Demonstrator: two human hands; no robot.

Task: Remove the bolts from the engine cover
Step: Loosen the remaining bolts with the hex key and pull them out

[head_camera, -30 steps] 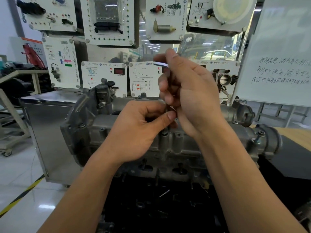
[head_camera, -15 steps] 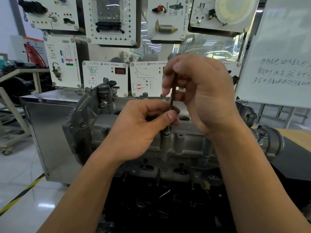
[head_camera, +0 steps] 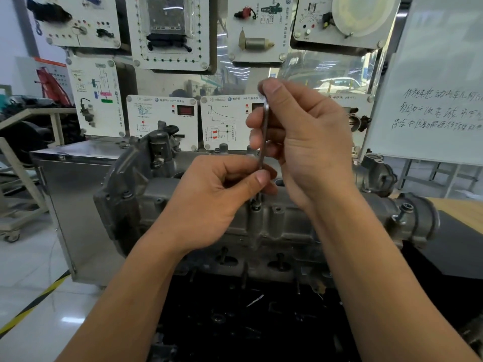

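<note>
A slim metal key [head_camera: 263,137] stands nearly upright over the engine cover [head_camera: 282,223], its long axis running top to bottom, lower tip down on a bolt [head_camera: 256,203] seated in a boss along the cover's near upper edge. The right hand [head_camera: 308,145] is curled around the key's upper length, thumb pressed on its bent top; the left hand [head_camera: 211,202] pinches the lower shaft between thumb and forefinger just above the bolt. Half a second ago the grip looked the same, though the right hand sat slightly further right of the cover's middle; a full second ago the key's short arm pointed left from the right fingers. The grey cast cover lies lengthwise left to right, a dark tray [head_camera: 248,322] of loose parts in front of it. Behind the cover hang white training panels [head_camera: 162,118], with a handwritten whiteboard [head_camera: 439,100] to its right, a steel cabinet [head_camera: 78,205] and pale glossy floor [head_camera: 26,270] to its left.
</note>
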